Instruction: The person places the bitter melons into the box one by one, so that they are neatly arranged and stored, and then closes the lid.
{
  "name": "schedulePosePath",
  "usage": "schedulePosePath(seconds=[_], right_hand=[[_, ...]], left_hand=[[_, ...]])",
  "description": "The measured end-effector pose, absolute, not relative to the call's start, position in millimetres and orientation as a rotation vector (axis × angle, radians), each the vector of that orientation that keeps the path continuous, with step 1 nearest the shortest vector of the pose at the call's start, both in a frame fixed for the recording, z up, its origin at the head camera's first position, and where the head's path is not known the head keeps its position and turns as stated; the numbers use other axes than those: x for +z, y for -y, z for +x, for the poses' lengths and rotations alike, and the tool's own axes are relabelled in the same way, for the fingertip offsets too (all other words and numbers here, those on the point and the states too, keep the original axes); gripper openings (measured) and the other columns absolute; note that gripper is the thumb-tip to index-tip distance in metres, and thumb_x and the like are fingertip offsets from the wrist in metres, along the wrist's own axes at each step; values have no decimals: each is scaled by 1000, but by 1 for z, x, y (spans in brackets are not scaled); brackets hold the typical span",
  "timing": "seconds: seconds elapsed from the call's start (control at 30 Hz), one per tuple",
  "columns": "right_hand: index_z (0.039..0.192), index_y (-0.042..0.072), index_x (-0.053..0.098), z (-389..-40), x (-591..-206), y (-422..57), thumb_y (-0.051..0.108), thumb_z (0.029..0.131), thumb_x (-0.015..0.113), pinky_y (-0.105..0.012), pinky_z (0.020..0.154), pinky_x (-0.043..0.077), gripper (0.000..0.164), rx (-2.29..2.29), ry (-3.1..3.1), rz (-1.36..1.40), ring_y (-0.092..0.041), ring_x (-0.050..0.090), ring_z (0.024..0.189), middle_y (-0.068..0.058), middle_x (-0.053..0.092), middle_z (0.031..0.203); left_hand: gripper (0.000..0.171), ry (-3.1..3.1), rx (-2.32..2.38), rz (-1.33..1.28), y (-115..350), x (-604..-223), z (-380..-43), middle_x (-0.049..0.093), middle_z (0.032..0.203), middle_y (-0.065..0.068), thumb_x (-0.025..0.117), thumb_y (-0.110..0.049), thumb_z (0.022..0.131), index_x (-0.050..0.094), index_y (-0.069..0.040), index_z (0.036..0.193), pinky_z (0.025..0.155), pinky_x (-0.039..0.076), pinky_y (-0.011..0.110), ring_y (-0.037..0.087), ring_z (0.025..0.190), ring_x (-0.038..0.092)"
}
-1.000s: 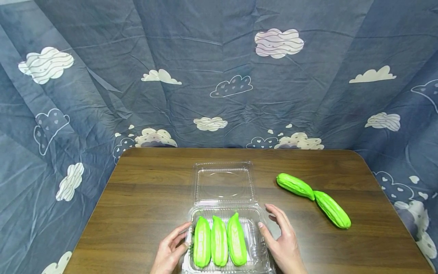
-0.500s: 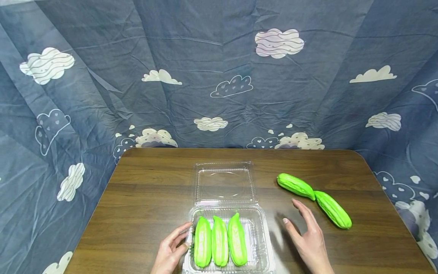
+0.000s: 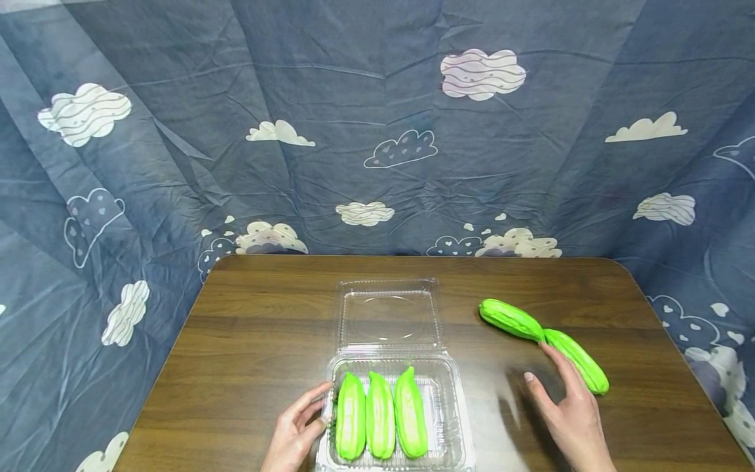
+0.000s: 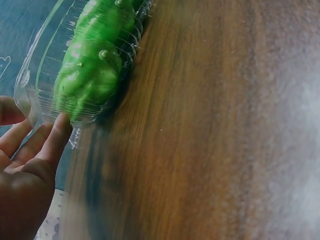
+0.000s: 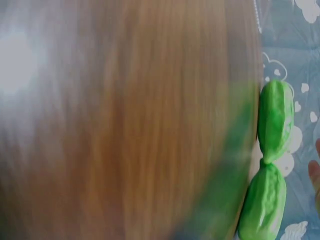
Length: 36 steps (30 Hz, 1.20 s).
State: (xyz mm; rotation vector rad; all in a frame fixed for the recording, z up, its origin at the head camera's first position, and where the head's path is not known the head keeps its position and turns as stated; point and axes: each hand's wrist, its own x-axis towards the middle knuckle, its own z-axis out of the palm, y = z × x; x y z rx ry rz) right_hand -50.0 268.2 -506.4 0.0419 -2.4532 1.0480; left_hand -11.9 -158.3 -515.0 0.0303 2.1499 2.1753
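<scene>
A clear plastic clamshell box [image 3: 445, 419] lies with its lid [image 3: 389, 318] folded back. Three bright green, ridged bitter melons [image 3: 380, 416] stand side by side in its base. Fairly straight fingers of my left hand [image 3: 295, 426] touch the box's left wall; the left wrist view shows those fingertips [image 4: 62, 122] against the clear plastic. My right hand [image 3: 569, 413] is over the table with thumb and fingers spread, holding nothing. It partly covers a loose bitter melon [image 3: 580, 364], whose tip meets a second one [image 3: 510, 319]. I cannot tell whether the hand touches it.
The brown wooden table [image 3: 253, 314] bears the box and the loose bitter melons. Behind and beside it hangs a blue curtain [image 3: 330, 85] with a cloud print. The open lid reaches toward the table's back edge.
My right hand has left the box's right side and moved right to the nearer loose bitter melon. The left hand stays at the box.
</scene>
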Motion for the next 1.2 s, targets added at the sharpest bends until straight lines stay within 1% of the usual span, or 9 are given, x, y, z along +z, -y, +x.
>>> schedulePosePath(seconds=[0.27,0.37,0.57,0.67,0.77,0.8,0.9,1.0,1.2], right_hand=[[143,15,51,-54,-506,-294,5,84,76,-6,100,21,65,975,2511,24,7,33,130,-15,53,137],[145,17,49,-55,-507,-304,9,86,75,-9,103,21,65,935,2550,5,-5,37,132,-15,52,137],[147,13,44,-59,-507,-322,14,89,73,-55,105,32,64,894,2630,10,-43,42,126,-23,48,138],[147,10,43,-62,-509,-329,14,89,73,-51,106,31,66,883,2644,28,-47,43,123,-25,47,138],[147,9,43,-65,-512,-335,13,88,74,-31,111,24,67,872,2645,53,-47,44,121,-26,48,137],[147,8,43,-66,-513,-337,13,88,74,-34,111,25,67,877,2645,68,-48,43,120,-27,47,136],[146,5,43,-70,-517,-341,14,88,73,-48,107,30,66,878,2660,79,-51,43,118,-28,47,135],[144,1,43,-73,-520,-345,17,90,71,-64,88,34,63,874,2698,57,-53,43,115,-31,47,133],[141,-4,42,-76,-521,-350,22,93,67,-62,76,37,59,812,2784,-21,-53,45,107,-36,47,128]], left_hand=[[53,-2159,2167,44,159,-517,-12,47,141,26,56,16,81,53,7,134,94,50,27,17,116,58],[53,-2163,2173,59,158,-519,-14,47,140,27,56,17,80,53,9,133,93,51,27,18,115,59],[54,-2149,2168,38,158,-518,-14,46,142,27,56,16,81,53,8,134,93,51,28,17,115,59],[54,-2136,2164,32,158,-517,-14,45,143,27,56,15,82,52,8,135,92,51,28,16,115,58],[53,-2133,2158,33,159,-516,-14,45,143,27,56,14,83,51,8,136,92,51,28,16,116,58],[53,-2131,2158,33,159,-516,-14,45,143,27,56,14,84,51,8,136,92,51,27,16,116,58],[52,-2131,2162,36,160,-516,-14,45,143,27,57,14,84,51,8,136,92,51,27,18,117,58],[51,-2123,2170,36,160,-517,-14,45,143,27,57,13,86,51,7,136,93,50,27,18,117,58],[49,-2114,2177,39,159,-517,-15,46,143,26,57,11,88,51,7,136,92,51,27,17,116,58]])
